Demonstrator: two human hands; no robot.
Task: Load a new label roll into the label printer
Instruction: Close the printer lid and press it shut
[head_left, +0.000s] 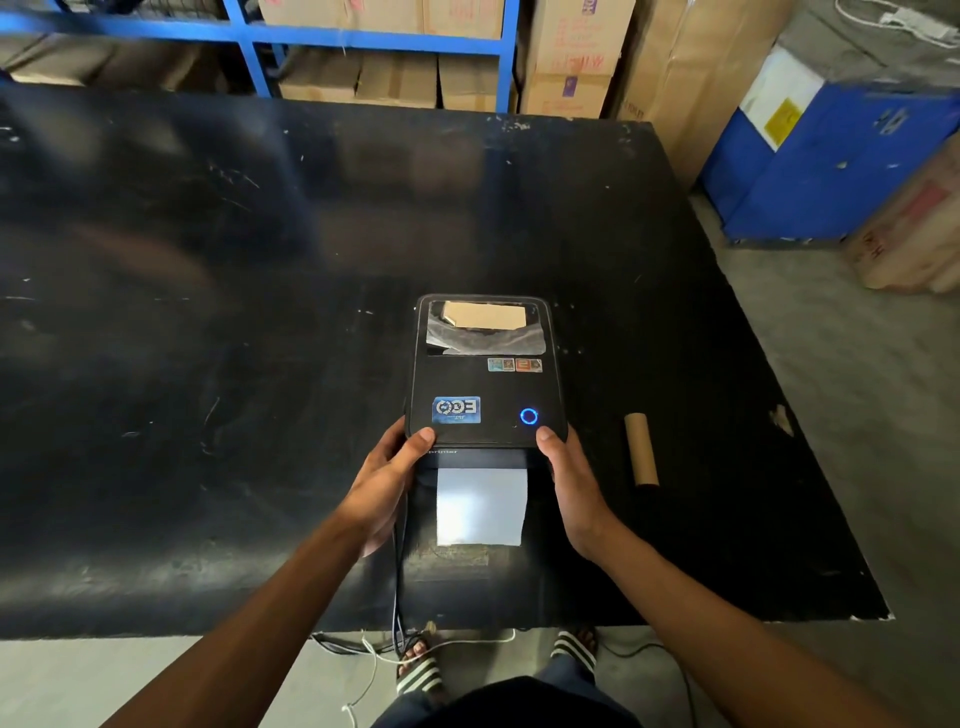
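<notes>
Both your hands clamp the front corners of the label printer's lid, with label paper already feeding out toward you.

Nearest you, your left hand (387, 480) and right hand (571, 486) each grasp a side of the label printer (485, 395), thumbs pressed on top of the lid's front edge. Between them a white label strip (480, 506) hangs out of the front slot, and the blue power ring (529, 416) glows. Through the lid window (485, 325) something brown and some white show, probably the new roll, though you cannot be sure. Just right of the printer, an empty cardboard core (641, 449) lies on the black table (208, 312). Loading looks nearly done: likely only latching the lid and a feed check remain.
</notes>
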